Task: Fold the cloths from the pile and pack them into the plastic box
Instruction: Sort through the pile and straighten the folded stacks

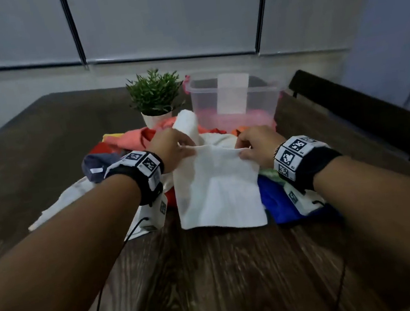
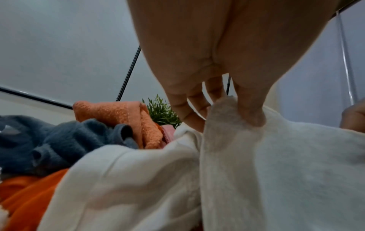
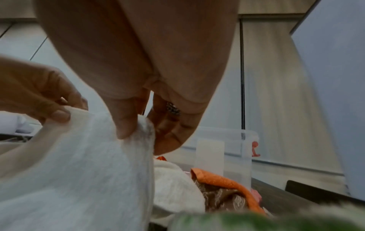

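A white cloth (image 1: 219, 192) hangs from both hands over the pile, its lower edge lying on the dark wooden table (image 1: 215, 272). My left hand (image 1: 173, 146) pinches its top left corner (image 2: 227, 109). My right hand (image 1: 252, 146) pinches the top right corner (image 3: 142, 128). The pile of cloths (image 1: 128, 142) lies beneath and behind: orange, grey-blue, red, white and blue pieces. The clear plastic box (image 1: 232, 98) stands just behind the pile at the right, with pink cloth showing in its bottom.
A small potted plant (image 1: 154, 94) stands left of the box. A dark chair back (image 1: 366, 109) runs along the table's right edge. A blue cloth (image 1: 279, 203) lies under my right wrist. Bare table stretches in front of the pile.
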